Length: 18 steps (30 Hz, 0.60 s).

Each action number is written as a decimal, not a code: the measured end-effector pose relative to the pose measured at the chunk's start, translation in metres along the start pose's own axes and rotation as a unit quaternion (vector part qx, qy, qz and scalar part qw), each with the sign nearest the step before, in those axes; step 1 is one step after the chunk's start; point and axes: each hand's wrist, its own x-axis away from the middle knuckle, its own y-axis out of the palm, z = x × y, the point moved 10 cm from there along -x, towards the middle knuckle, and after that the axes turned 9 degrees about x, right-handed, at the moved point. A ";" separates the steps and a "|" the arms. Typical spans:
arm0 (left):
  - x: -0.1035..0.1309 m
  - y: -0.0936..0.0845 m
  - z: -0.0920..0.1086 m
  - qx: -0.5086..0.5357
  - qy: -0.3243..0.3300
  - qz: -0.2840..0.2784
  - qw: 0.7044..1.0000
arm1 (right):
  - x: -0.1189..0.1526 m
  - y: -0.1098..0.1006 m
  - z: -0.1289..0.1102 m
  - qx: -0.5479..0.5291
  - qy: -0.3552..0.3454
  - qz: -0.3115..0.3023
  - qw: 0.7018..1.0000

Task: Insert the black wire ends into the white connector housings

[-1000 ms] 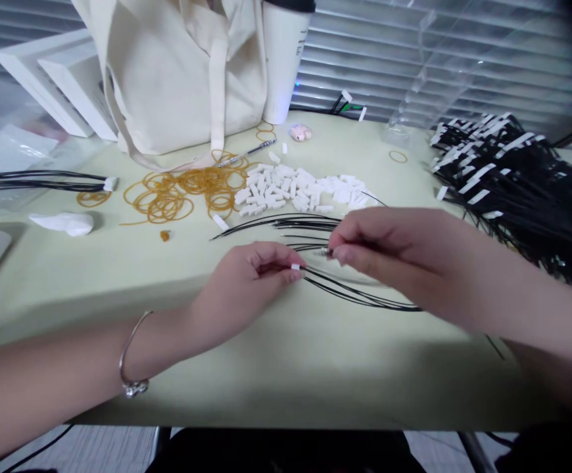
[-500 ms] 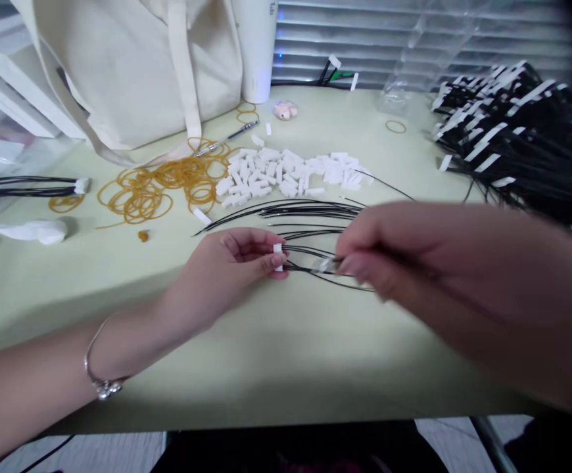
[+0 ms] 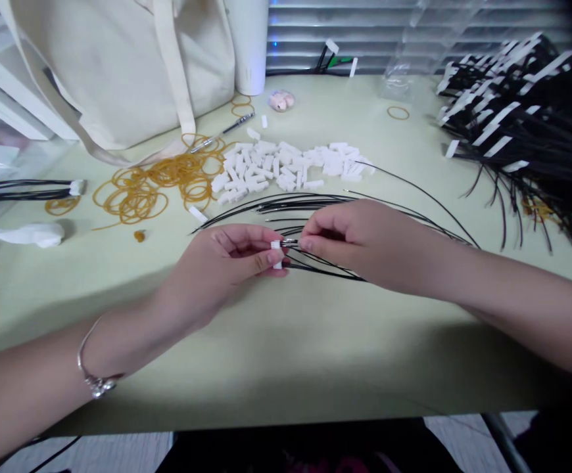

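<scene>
My left hand [image 3: 239, 256] pinches a small white connector [image 3: 277, 255] between thumb and fingers, near the middle of the view. Several black wires run out of the connector's right side. Close by on the right, my right hand [image 3: 350, 236] is closed on a black wire [image 3: 290, 243], whose metal tip points at the connector. Whether the tip touches the connector is too small to tell. More loose black wires [image 3: 310, 197] lie behind and beneath my right hand. Beyond them is a pile of white connectors [image 3: 271, 167].
Yellow rubber bands [image 3: 167, 174] and a pen [image 3: 221, 133] lie left of the pile. A cloth bag [image 3: 133, 72] and a white cylinder [image 3: 252, 52] stand behind. At the right is a heap of black cables [image 3: 527, 131]; at the left, a cable bundle [image 3: 24, 190].
My right hand has moved left, bringing the wire's tip close to the connector. My left hand still holds the connector. The view has shifted slightly.
</scene>
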 end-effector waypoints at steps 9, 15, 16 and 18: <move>0.000 0.002 0.000 -0.004 -0.003 -0.008 1.000 | 0.001 0.000 -0.004 0.017 -0.022 0.016 0.999; -0.001 0.001 -0.002 0.002 -0.008 -0.018 1.000 | 0.003 -0.003 -0.007 0.048 -0.024 0.033 0.998; -0.001 0.001 -0.003 0.001 -0.008 -0.022 1.000 | 0.004 -0.003 -0.008 0.056 -0.025 0.036 0.997; -0.001 0.001 -0.003 -0.004 -0.008 -0.029 1.000 | 0.005 -0.004 -0.009 0.067 -0.028 0.038 0.997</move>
